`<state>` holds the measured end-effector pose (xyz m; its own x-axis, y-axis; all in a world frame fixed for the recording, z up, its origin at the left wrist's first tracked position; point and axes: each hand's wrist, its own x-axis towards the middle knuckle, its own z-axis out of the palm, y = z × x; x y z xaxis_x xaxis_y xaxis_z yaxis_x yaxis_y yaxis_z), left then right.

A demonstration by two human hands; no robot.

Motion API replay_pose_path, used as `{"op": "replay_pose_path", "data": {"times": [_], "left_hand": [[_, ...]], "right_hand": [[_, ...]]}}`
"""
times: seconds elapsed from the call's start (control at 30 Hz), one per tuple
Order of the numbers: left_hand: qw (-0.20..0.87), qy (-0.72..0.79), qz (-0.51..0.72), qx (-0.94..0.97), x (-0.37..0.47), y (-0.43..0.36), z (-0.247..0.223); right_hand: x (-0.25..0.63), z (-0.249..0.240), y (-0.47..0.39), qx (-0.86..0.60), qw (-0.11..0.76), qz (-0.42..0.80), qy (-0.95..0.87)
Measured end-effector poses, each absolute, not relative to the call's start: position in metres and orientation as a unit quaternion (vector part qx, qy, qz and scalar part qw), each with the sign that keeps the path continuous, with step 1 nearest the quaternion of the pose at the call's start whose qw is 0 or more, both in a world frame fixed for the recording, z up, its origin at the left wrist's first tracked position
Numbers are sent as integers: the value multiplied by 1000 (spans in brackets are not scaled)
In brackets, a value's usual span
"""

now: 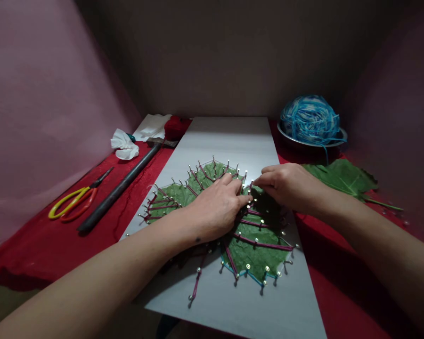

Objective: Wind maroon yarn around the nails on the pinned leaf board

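Observation:
A lobed green leaf [265, 256] lies on a long pale board [233, 136]. Nails ring its outline and run across it, with dark pink thread [273, 246] strung between them and blue thread [255, 279] along the lower edge. My left hand [221, 205] rests over the middle of the leaf, fingers bent toward the nails; what its fingertips hold, if anything, is hidden. At the leaf's upper right edge, my right hand [282, 185] is closed in a pinch beside a nail, on something too small to make out.
A blue yarn ball [309, 120] fills a metal bowl [286, 137] at the back right, above a loose leaf [344, 176]. On the red cloth [35, 245] at left lie scissors [79, 200], a hammer [122, 188], crumpled white paper [125, 145] and red yarn [175, 128].

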<state>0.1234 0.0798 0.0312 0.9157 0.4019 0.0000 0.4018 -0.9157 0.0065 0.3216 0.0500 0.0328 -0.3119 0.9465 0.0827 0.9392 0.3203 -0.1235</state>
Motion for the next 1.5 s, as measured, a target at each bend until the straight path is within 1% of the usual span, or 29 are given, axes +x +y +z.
{"op": "replay_pose_path", "data": {"times": [0.07,0.13,0.23,0.3,0.4,0.47,0.53,0.6,0.73,0.83,0.97,1.2,1.3,1.4,1.5], "left_hand": [[1,206,1,979,123,80,31],[-1,203,4,979,124,79,31],[0,202,6,979,124,79,30],[9,202,8,979,124,80,30],[57,197,21,979,121,85,32],[104,214,57,970,119,90,37],[121,246,97,957,120,96,41],[88,258,102,957,123,101,45],[4,237,23,971,135,105,47],[-12,239,-12,971,142,105,45],[-40,235,-12,971,143,104,40],[-37,230,18,972,139,104,34],[-30,222,23,974,138,105,30],[-28,217,21,976,138,106,28],[-23,218,16,976,138,106,28]], "right_hand": [[322,33,50,-573,47,13,-818],[322,33,51,-566,44,13,-823],[320,35,53,-557,41,41,-828],[318,38,53,-559,20,59,-827],[315,42,50,-571,-9,66,-818],[314,42,48,-571,-3,68,-818],[315,42,46,-565,13,67,-822],[316,41,46,-562,22,62,-825],[316,39,46,-561,19,51,-826],[316,38,45,-562,12,52,-825],[317,38,45,-570,8,48,-820],[313,38,44,-583,-2,32,-812],[308,38,41,-591,-15,2,-806],[302,38,38,-616,-22,-41,-786],[300,37,38,-649,-16,-37,-760]]}}
